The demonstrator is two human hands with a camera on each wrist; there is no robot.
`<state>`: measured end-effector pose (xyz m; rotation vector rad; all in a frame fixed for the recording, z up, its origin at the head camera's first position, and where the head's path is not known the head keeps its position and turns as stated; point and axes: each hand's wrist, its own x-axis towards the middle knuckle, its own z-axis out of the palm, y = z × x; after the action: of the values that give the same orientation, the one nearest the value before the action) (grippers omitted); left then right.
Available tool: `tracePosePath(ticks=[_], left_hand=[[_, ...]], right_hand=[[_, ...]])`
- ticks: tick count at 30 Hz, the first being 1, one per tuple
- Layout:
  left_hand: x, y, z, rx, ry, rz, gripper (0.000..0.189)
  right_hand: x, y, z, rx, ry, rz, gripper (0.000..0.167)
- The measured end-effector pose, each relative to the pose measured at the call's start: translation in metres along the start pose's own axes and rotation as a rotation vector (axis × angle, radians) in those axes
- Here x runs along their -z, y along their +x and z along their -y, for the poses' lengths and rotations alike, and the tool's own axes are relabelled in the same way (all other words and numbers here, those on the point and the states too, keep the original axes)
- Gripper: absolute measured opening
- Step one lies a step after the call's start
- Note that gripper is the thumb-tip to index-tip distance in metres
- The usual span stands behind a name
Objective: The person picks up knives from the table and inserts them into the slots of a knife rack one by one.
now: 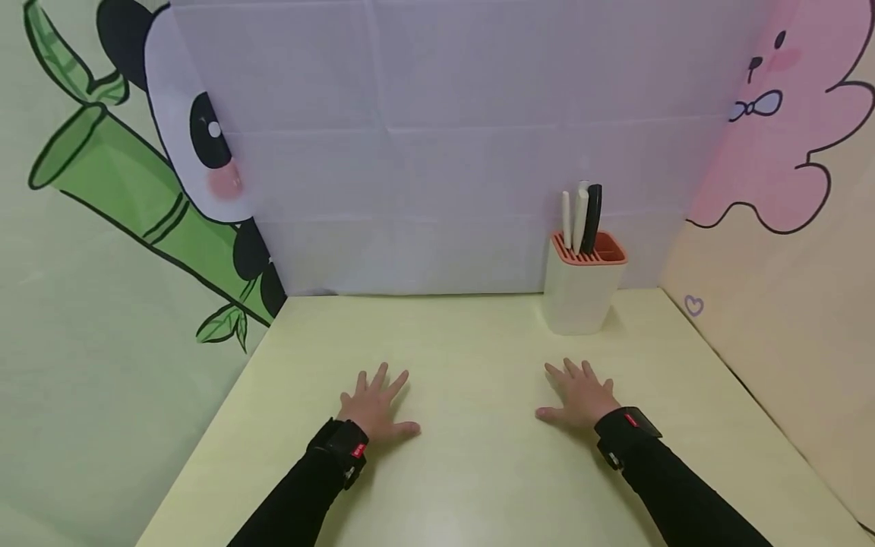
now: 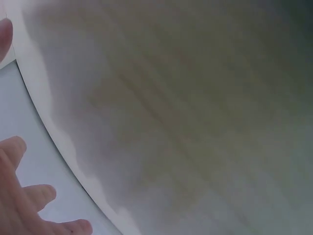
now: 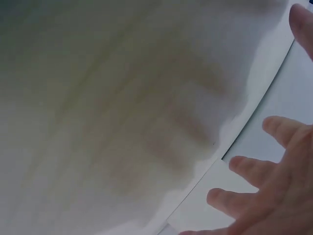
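Note:
Both hands are spread over the pale yellow table (image 1: 472,456), fingers straight and apart, holding nothing. On the left side is my left hand (image 1: 374,410), its thumb pointing right; its fingers also show at the lower left of the left wrist view. My right hand (image 1: 579,396) mirrors it on the right, thumb pointing left, and its fingers (image 3: 254,170) fill the right edge of the right wrist view. Nearest to the right hand, just beyond its fingertips, stands a white knife block (image 1: 579,300) with a slotted orange top. Two white handles and a black handle (image 1: 592,219) stick up from it.
A lilac cloth backdrop (image 1: 424,167) rises along the table's back edge. To the left is a pale green wall with a panda and bamboo (image 1: 143,182) drawing; to the right, a peach wall carries a pink cartoon animal (image 1: 779,152). Black bands wrap both wrists.

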<state>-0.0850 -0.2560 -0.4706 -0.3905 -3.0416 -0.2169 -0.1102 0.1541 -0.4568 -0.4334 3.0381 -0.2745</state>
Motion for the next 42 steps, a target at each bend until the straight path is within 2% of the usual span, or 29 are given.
tracePosePath(ticks=[4,10,15,21,31,42], left_hand=[[-0.007,0.003,-0.003,-0.001,0.025,-0.017,0.105],[-0.005,0.004,-0.012,-0.011,0.012,-0.025,0.104],[-0.005,0.001,-0.014,-0.004,0.043,-0.013,0.102],[-0.007,-0.001,-0.013,0.000,0.053,0.006,0.100],[-0.002,0.005,-0.013,0.006,0.052,0.033,0.098],[-0.006,0.004,-0.007,-0.002,0.078,0.014,0.098]], right_hand=[[-0.002,0.000,-0.001,0.006,-0.007,0.002,0.102],[0.001,0.000,-0.003,0.008,-0.039,-0.020,0.100],[0.000,-0.001,0.000,0.015,-0.026,-0.018,0.100],[-0.001,-0.005,0.005,0.027,-0.005,-0.003,0.098],[0.004,-0.004,0.004,0.008,0.019,0.018,0.095],[-0.002,-0.001,0.007,0.015,-0.003,-0.003,0.093]])
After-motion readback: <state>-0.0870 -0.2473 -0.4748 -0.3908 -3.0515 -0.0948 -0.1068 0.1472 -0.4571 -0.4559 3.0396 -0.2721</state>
